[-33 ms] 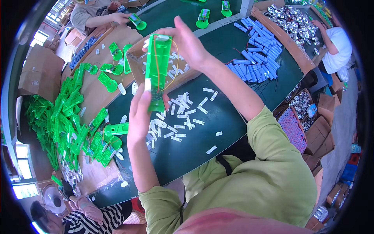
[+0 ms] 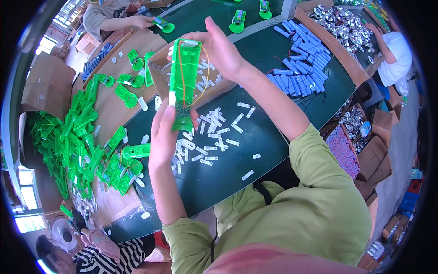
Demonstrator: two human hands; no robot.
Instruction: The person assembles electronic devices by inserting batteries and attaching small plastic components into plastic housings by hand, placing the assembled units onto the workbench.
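Observation:
A long green plastic housing (image 2: pixel 188 75), probably a flashlight shell, stands raised above the table with its hollow side showing. Red and yellow wires run along it, and a small circuit board sits near its lower end. Wrapped around that lower end is my left hand (image 2: pixel 163 130), its thumb by a white piece at the edge. My right hand (image 2: pixel 223 55) grips the upper end from behind, fingers partly hidden by the shell and thumb stuck out. Loose white strips (image 2: pixel 212 125) lie scattered on the green table below. Behind the housing is a cardboard box (image 2: pixel 159 68) holding more white pieces.
Green housings (image 2: pixel 82 123) form a heap at left. Blue cylindrical cells (image 2: pixel 301 64) with wires are piled at far right, beside a carton of shiny reflectors (image 2: pixel 342 29). Co-workers sit at the far left, near left and far right. Open cartons (image 2: pixel 374 146) stand right of the table.
My hands and the green housing keep nearly the same place, with only a very slight shift. At the far left, a co-worker's hand with a green piece has moved slightly.

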